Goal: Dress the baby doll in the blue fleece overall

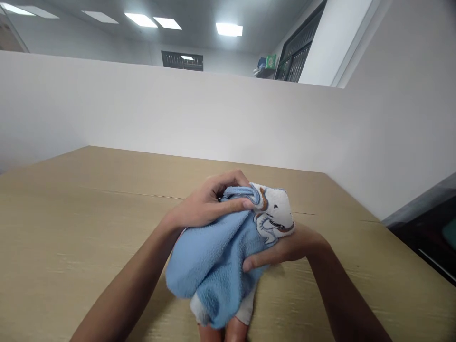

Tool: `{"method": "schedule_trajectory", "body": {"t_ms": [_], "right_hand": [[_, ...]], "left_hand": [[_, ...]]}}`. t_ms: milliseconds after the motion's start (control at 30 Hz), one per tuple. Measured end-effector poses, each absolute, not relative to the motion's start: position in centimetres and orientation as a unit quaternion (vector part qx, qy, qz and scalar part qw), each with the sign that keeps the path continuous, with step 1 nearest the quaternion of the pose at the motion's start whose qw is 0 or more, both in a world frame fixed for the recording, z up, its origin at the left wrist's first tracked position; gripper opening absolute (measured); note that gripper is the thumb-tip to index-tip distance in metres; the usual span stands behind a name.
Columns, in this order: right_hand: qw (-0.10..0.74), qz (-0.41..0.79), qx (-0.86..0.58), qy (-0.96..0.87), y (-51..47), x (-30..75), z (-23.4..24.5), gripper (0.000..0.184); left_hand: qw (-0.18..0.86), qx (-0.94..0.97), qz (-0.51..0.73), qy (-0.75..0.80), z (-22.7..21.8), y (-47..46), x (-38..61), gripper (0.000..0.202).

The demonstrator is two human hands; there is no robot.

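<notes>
A light-blue fleece cloth piece, perhaps a small garment [199, 259], hangs bunched above the table's near side. Its upper right corner carries a white embroidered animal face [280, 209] with brown and dark stitching. My left hand [210, 202] grips the top edge, thumb in front and fingers over the back. From the right, my right hand [285, 247] holds the side, its thumb lying across the front and its other fingers hidden behind the cloth. Below the fleece, white fabric [246, 306] and two smooth orange-brown shapes like doll's legs [237, 328] show; the rest is covered.
The wide wood-coloured table [89, 213] has thin seams across it. A white partition [178, 114] rises along its far edge. At the right, beyond the table edge, stands a dark object [423, 242]. Farther back, a shelf [266, 73] holds a green package [270, 61].
</notes>
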State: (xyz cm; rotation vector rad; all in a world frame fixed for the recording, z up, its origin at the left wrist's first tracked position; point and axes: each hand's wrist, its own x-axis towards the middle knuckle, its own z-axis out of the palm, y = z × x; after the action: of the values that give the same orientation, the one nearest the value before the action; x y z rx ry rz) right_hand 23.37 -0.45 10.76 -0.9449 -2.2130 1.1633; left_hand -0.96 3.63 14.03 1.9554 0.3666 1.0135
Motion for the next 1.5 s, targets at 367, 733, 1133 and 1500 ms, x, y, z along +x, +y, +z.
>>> {"method": "schedule_trajectory", "body": {"t_ms": [367,733,1133,1500], "right_hand": [[0.292,0.478,-0.31,-0.768,-0.9,23.8,11.4,0.066],[0.315,0.497,-0.262,-0.765,-0.1,24.9,10.3,0.055],[0.207,0.464,-0.296,-0.809,-3.3,23.8,11.4,0.074],[0.355,0.604,-0.371,-0.609,-3.6,22.5,5.6,0.072]], "left_hand": [[0.485,0.839,0.18,0.17,14.1,6.5,-6.7,0.032],[0.535,0.818,0.153,0.144,13.5,5.5,-5.0,0.035],[0.566,0.71,0.326,0.263,11.1,2.3,-4.8,0.04],[0.67,0.671,0.277,0.155,6.6,-2.0,-4.6,0.042]]}}
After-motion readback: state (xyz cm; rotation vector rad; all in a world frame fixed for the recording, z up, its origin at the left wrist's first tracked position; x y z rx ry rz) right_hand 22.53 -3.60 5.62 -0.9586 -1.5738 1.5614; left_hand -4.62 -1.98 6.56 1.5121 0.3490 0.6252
